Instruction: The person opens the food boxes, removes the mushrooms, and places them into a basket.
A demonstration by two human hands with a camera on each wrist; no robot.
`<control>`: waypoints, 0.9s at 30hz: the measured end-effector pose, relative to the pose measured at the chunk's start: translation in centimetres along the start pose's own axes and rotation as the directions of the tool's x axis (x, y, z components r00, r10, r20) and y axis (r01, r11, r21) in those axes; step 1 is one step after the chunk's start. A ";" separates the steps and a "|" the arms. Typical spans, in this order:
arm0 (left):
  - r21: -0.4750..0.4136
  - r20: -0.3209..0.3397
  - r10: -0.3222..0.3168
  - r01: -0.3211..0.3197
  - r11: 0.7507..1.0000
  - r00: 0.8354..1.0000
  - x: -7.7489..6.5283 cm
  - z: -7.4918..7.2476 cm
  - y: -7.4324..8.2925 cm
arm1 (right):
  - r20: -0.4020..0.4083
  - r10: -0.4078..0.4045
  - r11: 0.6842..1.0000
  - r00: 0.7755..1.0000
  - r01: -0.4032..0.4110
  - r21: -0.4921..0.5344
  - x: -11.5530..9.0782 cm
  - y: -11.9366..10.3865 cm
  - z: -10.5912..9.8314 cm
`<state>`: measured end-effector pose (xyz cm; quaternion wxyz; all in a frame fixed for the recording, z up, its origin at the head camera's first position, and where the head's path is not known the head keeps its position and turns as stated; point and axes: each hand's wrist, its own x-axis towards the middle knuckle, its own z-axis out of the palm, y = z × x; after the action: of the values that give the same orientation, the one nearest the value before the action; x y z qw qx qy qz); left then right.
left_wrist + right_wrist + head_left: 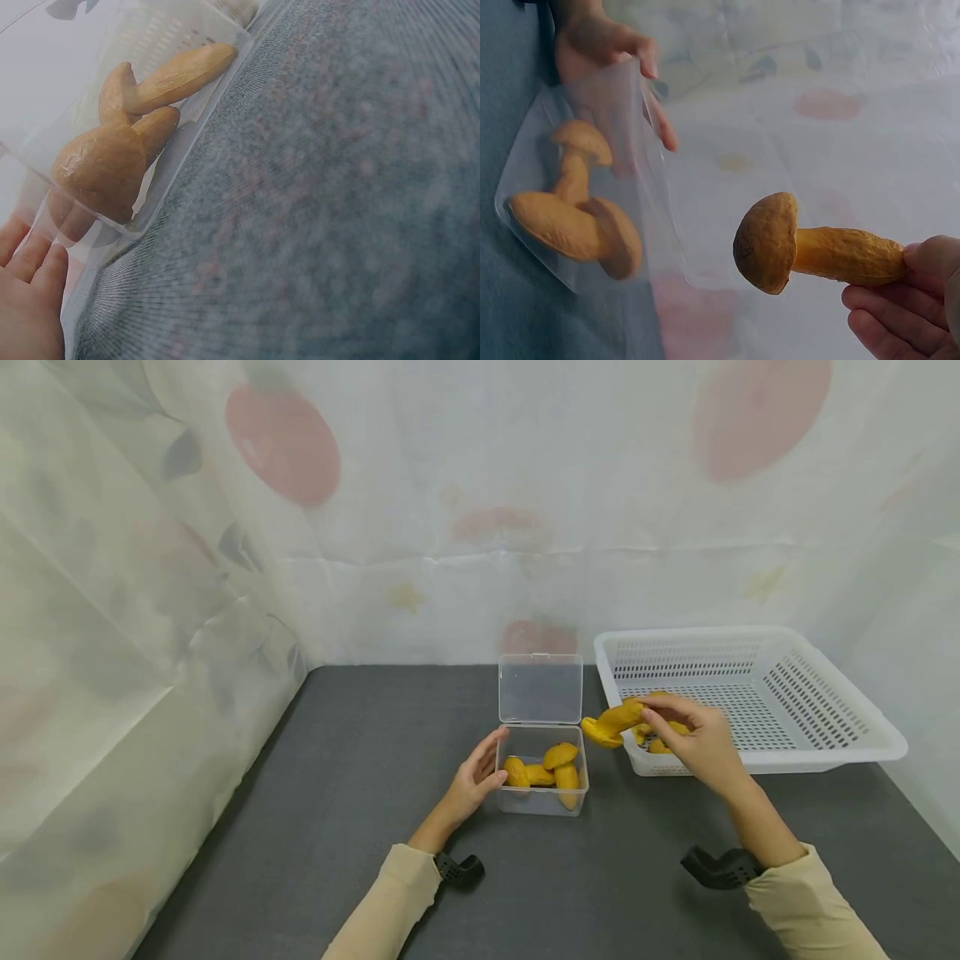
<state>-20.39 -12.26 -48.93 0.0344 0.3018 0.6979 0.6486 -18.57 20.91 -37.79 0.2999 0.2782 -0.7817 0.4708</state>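
Observation:
A yellow-brown mushroom (617, 720) is pinched by its stem end in my right hand (703, 742), cap pointing left. It is above the table, between the clear plastic box (525, 802) and the basket's front left corner. In the right wrist view the whole mushroom (810, 251) shows, thumb and fingertips at the stem. Two mushrooms (567, 777) lie inside the box, whose hinged lid (540, 690) stands raised at the back. At the box's left wall rests my left hand (472, 778), its fingers extended along the side and its thumb near the front corner.
A white perforated basket (832, 756) stands right of the box near the back, with more yellow mushrooms (658, 746) in its front left corner. Dark grey cloth (360, 760) covers the table. Printed curtains (420, 510) rise behind and at both sides.

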 end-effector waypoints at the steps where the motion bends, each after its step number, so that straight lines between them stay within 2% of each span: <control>1: -0.001 0.000 -0.001 0.001 1.000 1.000 0.0 0.0 0.0 | -0.013 0.003 1.000 1.000 -0.003 0.004 0.0 0.1 -0.2; 11: -0.008 -0.001 -0.007 0.007 1.000 1.000 0.0 0.0 -0.1 | -0.058 -0.003 1.000 0.998 0.002 -0.019 0.0 1.2 -2.2; 18: -0.011 0.008 -0.004 0.004 1.000 1.000 0.0 -0.1 -0.2 | -0.102 0.034 0.999 0.994 -0.038 -0.029 0.0 1.9 -3.4; 27: -0.009 0.008 -0.015 0.015 1.000 1.000 -0.1 -0.1 -0.1 | -0.155 0.097 0.987 0.983 -0.115 -0.109 -0.3 2.9 -4.6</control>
<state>-20.41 -12.37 -49.02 0.0434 0.2993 0.6970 0.6501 -19.51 26.30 -37.91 0.3479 0.1819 -0.7971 0.4587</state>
